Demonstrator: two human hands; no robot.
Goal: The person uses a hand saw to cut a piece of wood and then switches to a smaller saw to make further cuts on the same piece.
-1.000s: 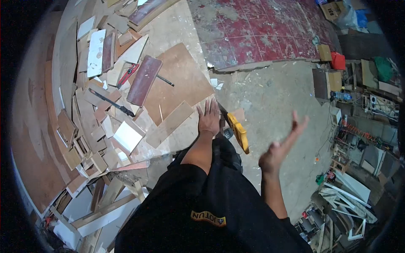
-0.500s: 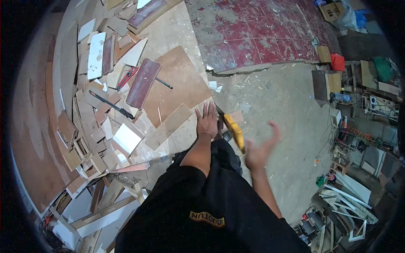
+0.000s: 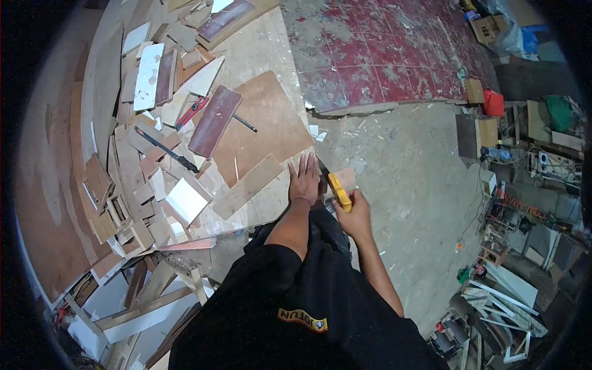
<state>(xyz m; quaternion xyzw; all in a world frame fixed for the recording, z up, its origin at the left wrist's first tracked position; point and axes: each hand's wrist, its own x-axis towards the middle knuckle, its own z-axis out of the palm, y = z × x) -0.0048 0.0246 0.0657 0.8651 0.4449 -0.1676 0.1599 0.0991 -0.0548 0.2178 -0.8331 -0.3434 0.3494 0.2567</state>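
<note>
Yellow plastic handle (image 3: 338, 192), prob. a saw's, gripped by right hand (image 3: 354, 217); left hand (image 3: 304, 180) flat, fingers spread on plywood bench (image 3: 271, 191).

The left hand (image 3: 304, 180) lies flat with the fingers spread and the arm stretched forward, while the right hand (image 3: 354, 213) is closed in a grip, forearm bent.

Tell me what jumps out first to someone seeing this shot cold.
Centre frame, the left hand lies flat on the edge of the workbench, while the right hand grips a yellow-handled tool just off that edge. To the left, a heap of wood offcuts covers the bench. Top right, the worn red floor meets bare concrete.
</note>
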